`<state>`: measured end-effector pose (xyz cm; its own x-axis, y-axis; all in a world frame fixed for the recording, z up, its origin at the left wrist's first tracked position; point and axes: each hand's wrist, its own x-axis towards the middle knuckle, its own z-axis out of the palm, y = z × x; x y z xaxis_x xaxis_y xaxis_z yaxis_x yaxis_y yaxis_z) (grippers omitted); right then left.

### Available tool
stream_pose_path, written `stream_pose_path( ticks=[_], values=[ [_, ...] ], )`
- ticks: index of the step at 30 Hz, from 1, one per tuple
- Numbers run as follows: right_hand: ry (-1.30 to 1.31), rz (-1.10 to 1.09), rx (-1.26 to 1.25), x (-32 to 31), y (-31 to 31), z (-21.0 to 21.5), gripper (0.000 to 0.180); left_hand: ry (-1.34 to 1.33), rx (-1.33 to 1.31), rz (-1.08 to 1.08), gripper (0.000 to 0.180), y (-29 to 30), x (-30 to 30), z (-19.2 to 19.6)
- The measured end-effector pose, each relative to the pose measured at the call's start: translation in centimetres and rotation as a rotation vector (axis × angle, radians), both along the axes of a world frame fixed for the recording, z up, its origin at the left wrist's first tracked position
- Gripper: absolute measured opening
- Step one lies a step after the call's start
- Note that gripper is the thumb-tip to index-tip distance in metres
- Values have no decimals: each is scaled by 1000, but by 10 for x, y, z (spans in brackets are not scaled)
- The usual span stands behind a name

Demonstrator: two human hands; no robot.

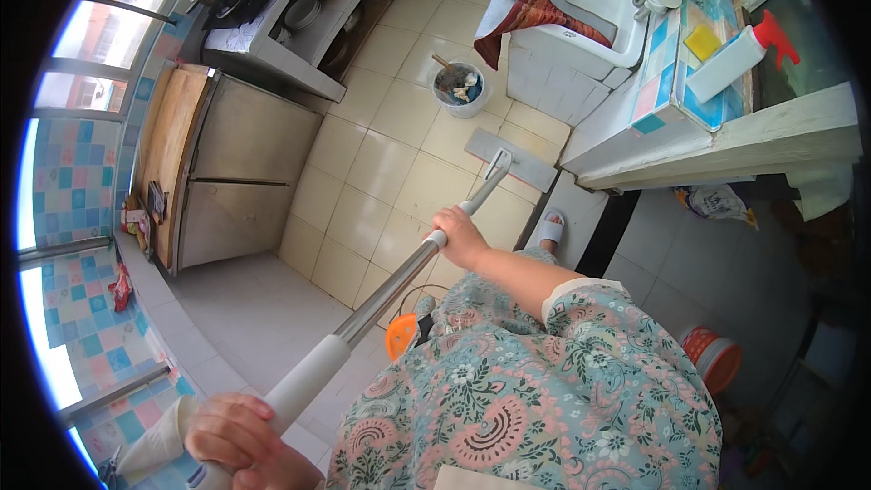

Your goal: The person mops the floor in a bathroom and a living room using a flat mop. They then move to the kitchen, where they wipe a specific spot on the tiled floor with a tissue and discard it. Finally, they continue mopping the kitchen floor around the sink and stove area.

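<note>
A flat mop (395,280) with a silver pole and white grips runs slantwise across the view. My left hand (238,436) is wrapped round the white grip at its upper end, low on the left. Farther down the pole, my right hand (459,238) closes round it beside a white collar. The mop's grey rectangular head (535,166) lies flat on the cream floor tiles (381,161), next to the base of the tiled counter. Just beyond the head stands a clear bucket (464,109) holding rubbish.
A white sink (626,36) with a red patterned cloth (535,16) stands far right. A spray bottle (730,65) and a yellow sponge (702,42) sit on the counter. On the left is a metal cabinet (240,159) with a wooden top. An orange object (400,336) is near my apron.
</note>
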<state>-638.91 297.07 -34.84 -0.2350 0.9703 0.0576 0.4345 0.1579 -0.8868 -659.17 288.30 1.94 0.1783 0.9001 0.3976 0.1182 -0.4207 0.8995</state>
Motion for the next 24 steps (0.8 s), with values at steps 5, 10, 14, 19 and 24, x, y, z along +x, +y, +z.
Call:
stream_pose_path(
  ticks=[5, 10, 14, 19, 24],
  values=[
    [158, 193, -82, -77, -57, 18, 18, 95, -10, -255, 21, -1, -35, 68],
    [259, 434, -182, -95, -70, 26, 15, 102, 96, -233, 24, -12, -18, 74],
    [207, 548, -101, -87, -63, 46, 14, 247, -56, -405, 21, -17, -30, 108],
    [114, 416, 133, -70, -18, 53, 13, 19, 85, -198, 20, -40, -64, 71],
    [-5, 280, 0, -56, 29, -13, 11, 132, 12, 23, 24, -13, -30, 5]
  ],
)
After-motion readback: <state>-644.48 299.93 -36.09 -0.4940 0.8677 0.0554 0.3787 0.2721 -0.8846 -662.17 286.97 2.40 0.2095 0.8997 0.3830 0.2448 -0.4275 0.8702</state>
